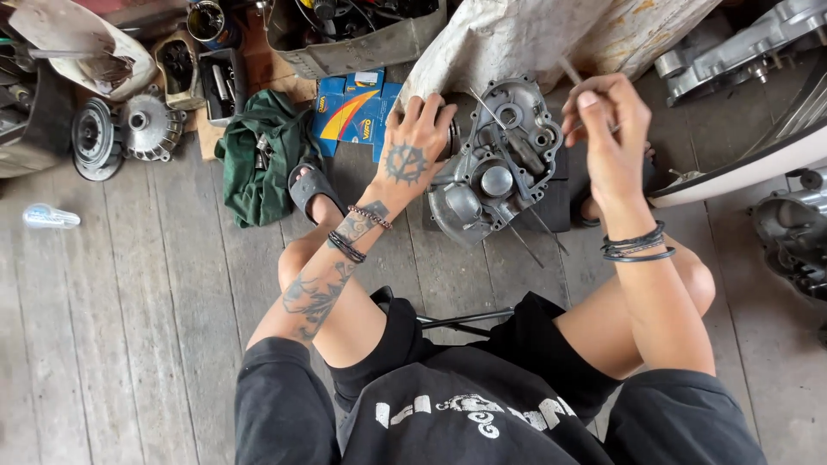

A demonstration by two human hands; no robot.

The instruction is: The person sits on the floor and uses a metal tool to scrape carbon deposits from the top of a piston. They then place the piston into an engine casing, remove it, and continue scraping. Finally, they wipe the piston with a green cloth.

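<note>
A grey metal engine crankcase (495, 164) stands on the plank floor between my feet, with several long studs sticking out of it. My left hand (416, 142) rests on the case's left edge, fingers spread over it. My right hand (607, 129) is raised just right of the case, pinching a thin metal rod (573, 76) that points up and to the left.
Blue and yellow boxes (353, 108) and a green cloth (263, 155) lie left of the case. Round metal parts (125, 129) sit at far left, a plastic bottle (50, 217) below them. More engine casings (788, 228) lie at right. A box of parts (345, 34) stands behind.
</note>
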